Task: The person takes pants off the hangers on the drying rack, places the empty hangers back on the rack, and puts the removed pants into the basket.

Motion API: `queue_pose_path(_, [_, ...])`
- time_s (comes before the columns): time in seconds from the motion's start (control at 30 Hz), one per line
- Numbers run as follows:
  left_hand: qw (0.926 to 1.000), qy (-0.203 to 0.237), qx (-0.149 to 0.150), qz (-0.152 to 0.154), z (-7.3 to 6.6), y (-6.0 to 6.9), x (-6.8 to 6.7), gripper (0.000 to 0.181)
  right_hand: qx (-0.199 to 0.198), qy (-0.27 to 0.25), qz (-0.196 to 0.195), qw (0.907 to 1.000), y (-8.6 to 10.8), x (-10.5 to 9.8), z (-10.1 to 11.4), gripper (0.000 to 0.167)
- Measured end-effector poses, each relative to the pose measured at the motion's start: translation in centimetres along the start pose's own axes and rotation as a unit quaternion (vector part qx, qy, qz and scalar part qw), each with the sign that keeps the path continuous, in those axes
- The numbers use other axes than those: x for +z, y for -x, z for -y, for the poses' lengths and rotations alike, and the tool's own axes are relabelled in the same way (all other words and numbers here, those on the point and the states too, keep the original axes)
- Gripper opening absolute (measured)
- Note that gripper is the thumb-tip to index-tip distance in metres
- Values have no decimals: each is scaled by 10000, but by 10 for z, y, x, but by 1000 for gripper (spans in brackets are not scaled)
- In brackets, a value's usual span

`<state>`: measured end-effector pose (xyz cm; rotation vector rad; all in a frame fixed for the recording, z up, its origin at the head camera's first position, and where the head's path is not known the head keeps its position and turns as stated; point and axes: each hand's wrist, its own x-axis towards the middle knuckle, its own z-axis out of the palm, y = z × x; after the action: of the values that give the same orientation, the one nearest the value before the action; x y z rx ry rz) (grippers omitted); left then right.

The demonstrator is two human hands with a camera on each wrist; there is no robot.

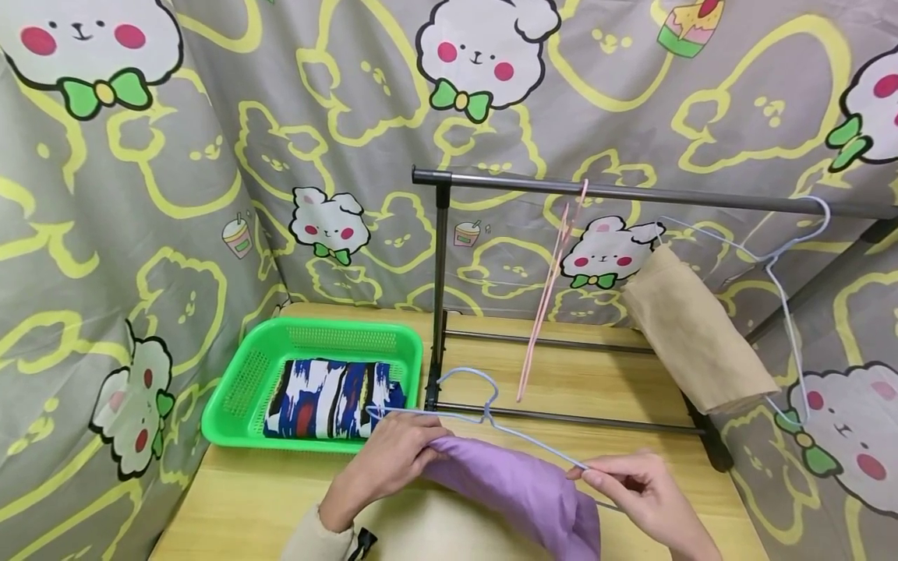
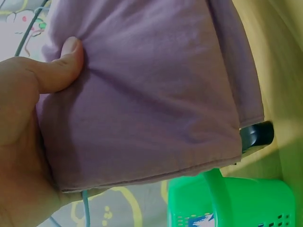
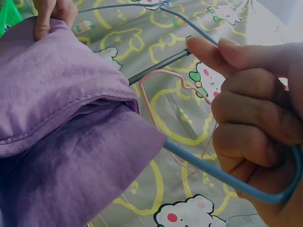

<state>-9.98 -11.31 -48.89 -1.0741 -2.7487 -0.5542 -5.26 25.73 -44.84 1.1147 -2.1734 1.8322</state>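
A light-blue wire hanger (image 1: pixel 536 446) is held low over the table in the head view, its hook pointing up and away. Purple folded cloth (image 1: pixel 505 487) drapes over the hanger's lower bar. My left hand (image 1: pixel 396 456) grips the cloth's left end, thumb on its face in the left wrist view; some of its fingers are hidden behind the fabric. With thumb and index finger, my right hand (image 1: pixel 641 487) pinches the hanger's right sloping arm. In the right wrist view the hanger's lower bar (image 3: pixel 213 171) leaves the cloth and bends round beside that hand's curled fingers.
A green basket (image 1: pixel 223 397) holding a folded blue, white and black patterned cloth (image 1: pixel 319 401) stands at left. Behind is a dark metal rack (image 1: pixel 631 193) carrying a pink hanger (image 1: pixel 542 315) and another blue hanger (image 1: pixel 791 312) with beige cloth (image 1: pixel 701 339). Patterned curtains surround the wooden table (image 1: pixel 224 491).
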Motion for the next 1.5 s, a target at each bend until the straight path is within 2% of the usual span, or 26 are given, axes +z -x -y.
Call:
queue_pose_path(0.27, [9993, -339, -1, -137, -2, -1, -6, 28, 67, 140, 12, 9999, -2, 3, 2, 46])
queue_pose_path(0.47, [9978, -382, 232, -490, -3, -3, -7, 30, 151, 405, 8, 9991, -7, 7, 10, 43])
queue_pose_path(0.57, [9972, -370, 307, -574, -5, -4, -7, 28, 267, 609, -13, 9978, -9, 9, 12, 41])
queue_pose_path(0.73, [9966, -323, 422, -628, -10, -7, -10, 28, 564, 1116, -331, 9916, -9, 17, 13, 37])
queue_pose_path(0.93, [9926, -519, 714, -835, -16, -10, -13, 28, 205, 1720, -684, 9825, -13, 31, 12, 34])
queue_pose_path(1.17, [9889, -762, 774, -1013, -18, -8, -16, 23, -132, 2368, -777, 9684, -11, 35, 5, 32])
queue_pose_path(1.3, [9871, -904, 771, -1078, -18, -8, -20, 23, -96, 2576, -814, 9628, -6, 36, -1, 31])
queue_pose_path(1.5, [9830, -917, 823, -1360, -17, -3, -26, 24, 20, 2538, -904, 9630, 2, 35, -7, 32])
